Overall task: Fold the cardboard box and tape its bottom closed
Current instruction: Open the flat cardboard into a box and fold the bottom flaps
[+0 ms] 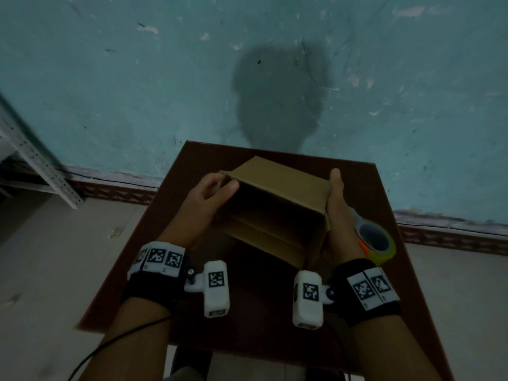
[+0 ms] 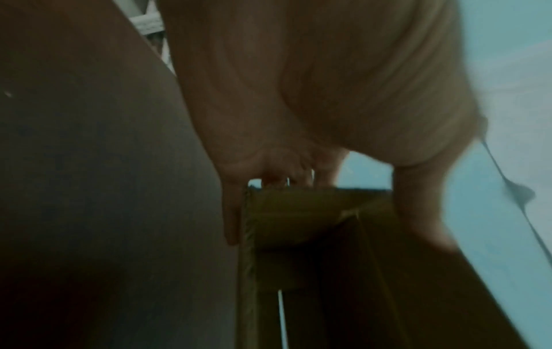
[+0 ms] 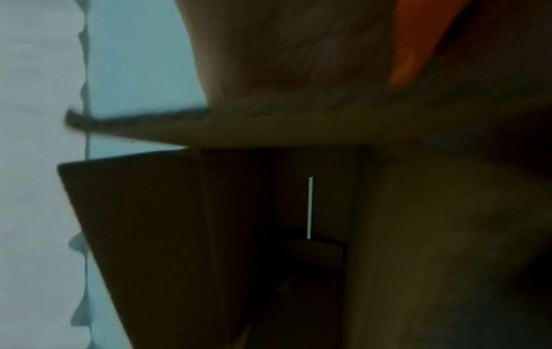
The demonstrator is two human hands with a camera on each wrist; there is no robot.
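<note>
I hold a brown cardboard box (image 1: 277,182) between both hands above the dark brown table (image 1: 365,188), its open end tipped toward me. My left hand (image 1: 211,191) grips the box's left corner, thumb on the near rim and fingers curled behind. The left wrist view shows those fingers (image 2: 286,174) hooked over the edge of the box (image 2: 298,212). My right hand (image 1: 336,199) presses flat against the right wall with straight fingers. In the right wrist view, a thin slit of light runs between folded flaps inside the box (image 3: 149,224). A tape roll in an orange-yellow dispenser (image 1: 376,240) lies just right of my right hand.
The table is small, with its edges close on all sides. A teal wall (image 1: 137,92) rises just behind it. A grey metal shelf frame (image 1: 35,160) stands at the far left on the pale floor. A black cable (image 1: 110,345) trails from my left forearm.
</note>
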